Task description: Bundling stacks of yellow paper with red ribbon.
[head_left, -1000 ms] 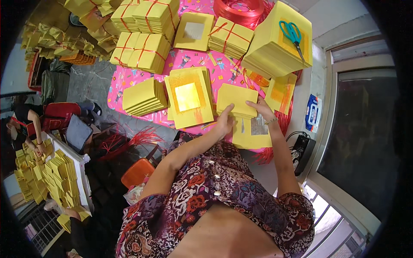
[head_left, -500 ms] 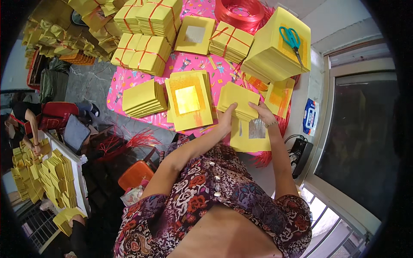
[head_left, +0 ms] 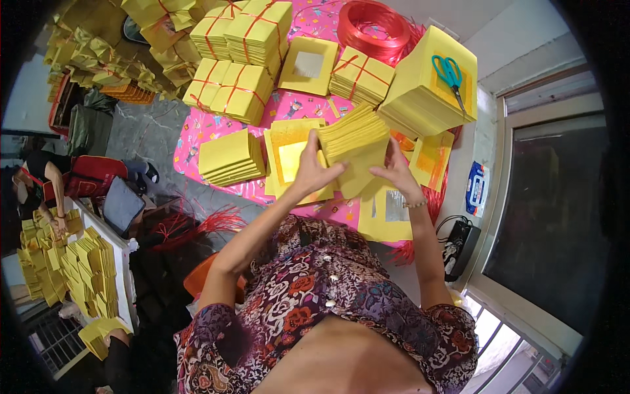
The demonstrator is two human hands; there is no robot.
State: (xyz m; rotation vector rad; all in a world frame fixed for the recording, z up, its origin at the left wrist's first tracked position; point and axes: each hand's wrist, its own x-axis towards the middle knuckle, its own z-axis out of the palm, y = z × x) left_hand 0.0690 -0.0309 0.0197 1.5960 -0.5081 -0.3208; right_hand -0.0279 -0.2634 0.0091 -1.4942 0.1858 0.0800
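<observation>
The person wears a short-sleeved blouse [head_left: 328,295] in dark purple, printed all over with red, white and orange flowers. A row of small pale buttons [head_left: 330,278] runs down the blouse's front. Beyond the blouse's right sleeve, a thin pale bracelet [head_left: 415,204] circles the wrist; both forearms are bare
</observation>
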